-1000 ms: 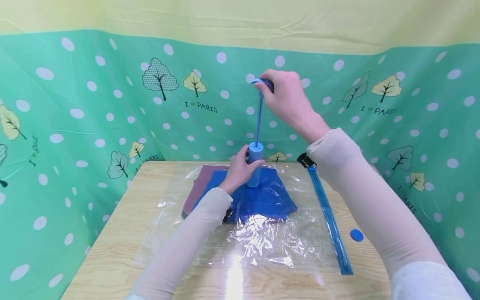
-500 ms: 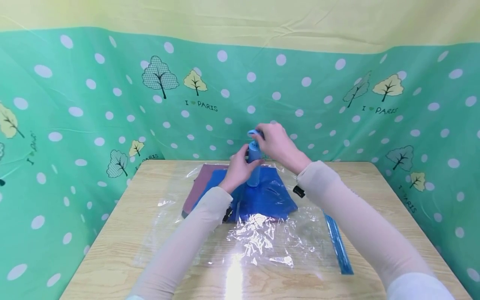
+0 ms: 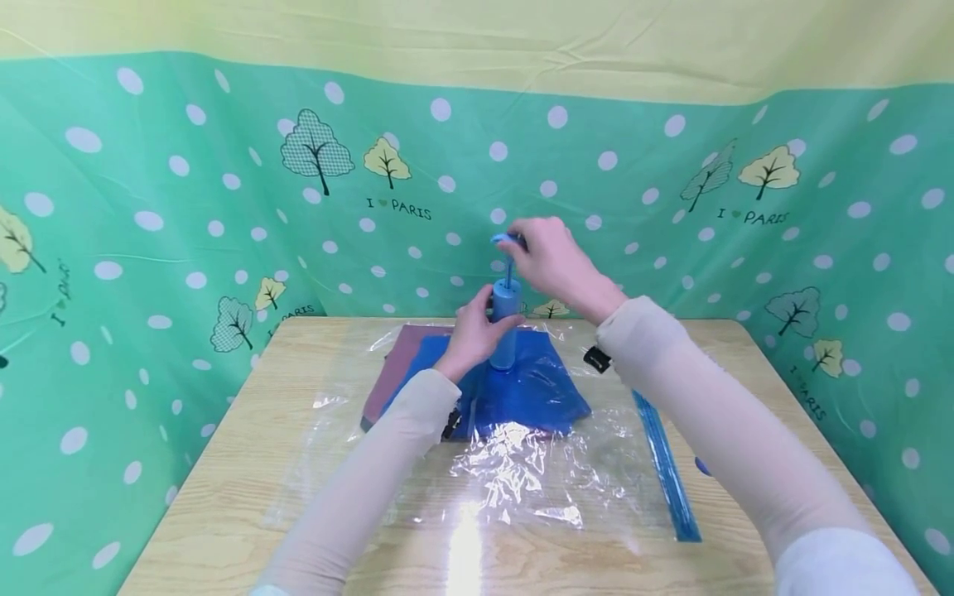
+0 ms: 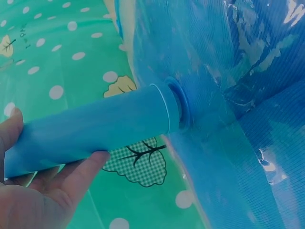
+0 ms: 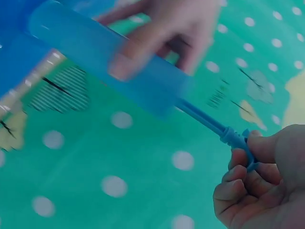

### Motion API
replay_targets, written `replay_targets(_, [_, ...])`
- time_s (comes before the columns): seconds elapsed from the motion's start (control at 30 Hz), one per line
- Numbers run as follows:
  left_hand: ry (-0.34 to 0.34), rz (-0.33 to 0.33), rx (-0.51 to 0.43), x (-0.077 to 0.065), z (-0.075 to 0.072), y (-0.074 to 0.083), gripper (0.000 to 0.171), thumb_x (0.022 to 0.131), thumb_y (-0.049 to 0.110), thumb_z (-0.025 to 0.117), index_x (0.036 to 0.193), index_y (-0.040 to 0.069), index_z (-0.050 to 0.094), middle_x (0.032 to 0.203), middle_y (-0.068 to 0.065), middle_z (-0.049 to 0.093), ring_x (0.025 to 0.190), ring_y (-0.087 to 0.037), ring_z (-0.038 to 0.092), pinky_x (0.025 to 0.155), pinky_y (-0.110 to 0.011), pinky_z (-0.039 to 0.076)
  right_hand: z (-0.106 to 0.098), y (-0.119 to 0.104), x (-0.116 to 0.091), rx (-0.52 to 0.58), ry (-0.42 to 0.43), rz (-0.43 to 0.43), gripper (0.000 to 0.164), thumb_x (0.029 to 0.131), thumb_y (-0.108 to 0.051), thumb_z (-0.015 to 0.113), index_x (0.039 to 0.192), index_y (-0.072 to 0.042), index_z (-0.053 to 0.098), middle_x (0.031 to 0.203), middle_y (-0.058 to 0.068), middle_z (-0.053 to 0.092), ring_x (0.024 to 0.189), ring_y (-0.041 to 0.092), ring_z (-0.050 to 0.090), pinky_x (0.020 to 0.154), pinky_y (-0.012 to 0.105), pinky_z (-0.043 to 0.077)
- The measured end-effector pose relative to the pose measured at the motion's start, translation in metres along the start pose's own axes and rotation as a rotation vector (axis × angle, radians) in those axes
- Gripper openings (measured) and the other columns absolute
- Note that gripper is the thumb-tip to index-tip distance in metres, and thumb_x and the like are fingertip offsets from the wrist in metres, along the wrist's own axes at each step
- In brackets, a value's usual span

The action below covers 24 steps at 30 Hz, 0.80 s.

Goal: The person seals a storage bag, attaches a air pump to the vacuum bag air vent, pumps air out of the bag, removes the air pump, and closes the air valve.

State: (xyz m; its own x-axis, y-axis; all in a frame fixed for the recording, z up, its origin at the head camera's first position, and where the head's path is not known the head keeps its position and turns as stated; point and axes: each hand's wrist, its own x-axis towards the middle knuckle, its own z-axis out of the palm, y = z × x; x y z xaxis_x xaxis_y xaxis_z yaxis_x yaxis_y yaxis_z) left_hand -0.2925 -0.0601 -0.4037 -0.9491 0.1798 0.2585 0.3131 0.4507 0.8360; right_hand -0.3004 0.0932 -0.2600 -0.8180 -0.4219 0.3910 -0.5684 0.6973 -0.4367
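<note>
A blue hand pump (image 3: 507, 303) stands upright on a transparent storage bag (image 3: 551, 497) on the table. My left hand (image 3: 469, 335) grips the pump's barrel, thumb on the near side. Just above it, my right hand (image 3: 551, 258) holds the pump's handle (image 5: 250, 155), with a short length of rod (image 5: 202, 117) showing between handle and barrel. Blue ribbed cloth (image 4: 214, 167) lies inside the bag beneath the pump, over a mauve cloth (image 3: 391, 368). In the left wrist view, the pump's base (image 4: 167, 107) sits against a round valve in the bag.
The bag's blue zip edge (image 3: 667, 476) runs along its right side, partly behind my right forearm. A small blue disc (image 3: 702, 466) lies on the wooden table (image 3: 224, 488) beyond it. A green polka-dot curtain (image 3: 417, 273) surrounds the table.
My right hand has pushed the pump's handle from high up down to the barrel, then drawn it slightly up again. The left hand has stayed on the barrel.
</note>
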Motion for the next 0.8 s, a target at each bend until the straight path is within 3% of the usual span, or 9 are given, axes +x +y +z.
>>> replay_targets(0.27, [0.004,0.001,-0.004,0.000,0.000,0.000,0.052,0.101,0.030,0.075,0.144,0.012,0.053,0.136,-0.011,0.065,0.124,-0.029,0.064,0.097,-0.049,0.056,-0.059,-0.039,0.017,0.001,0.151,0.003,0.030,0.111,-0.023,0.056,0.124,-0.002,0.072,0.093,0.008,0.068,0.067,0.024,0.053,0.064,0.032,0.044])
replay_targets(0.4, [-0.002,0.002,-0.024,0.001,0.002,-0.001,0.052,0.101,0.030,0.075,0.144,0.012,0.052,0.135,-0.010,0.064,0.122,-0.028,0.064,0.096,-0.048,0.056,-0.072,-0.047,0.018,-0.020,0.204,-0.009,0.031,0.111,-0.023,0.056,0.125,-0.002,0.072,0.094,0.008,0.067,0.070,0.023,0.053,0.066,0.031,0.042])
replay_targets(0.63, [0.007,0.010,-0.010,0.002,0.000,0.000,0.052,0.100,0.030,0.075,0.143,0.011,0.052,0.136,-0.011,0.064,0.123,-0.029,0.064,0.097,-0.049,0.055,-0.058,-0.045,0.019,-0.004,0.190,-0.004,0.029,0.110,-0.022,0.056,0.123,-0.001,0.072,0.088,0.010,0.065,0.065,0.024,0.052,0.064,0.031,0.043])
replay_targets(0.8, [-0.007,0.007,-0.007,0.002,0.001,-0.002,0.051,0.101,0.031,0.075,0.143,0.013,0.052,0.135,-0.011,0.065,0.122,-0.029,0.064,0.096,-0.049,0.056,-0.022,-0.022,0.010,-0.009,0.090,0.017,0.024,0.110,-0.018,0.059,0.118,0.001,0.072,0.090,0.010,0.069,0.066,0.022,0.058,0.061,0.032,0.049])
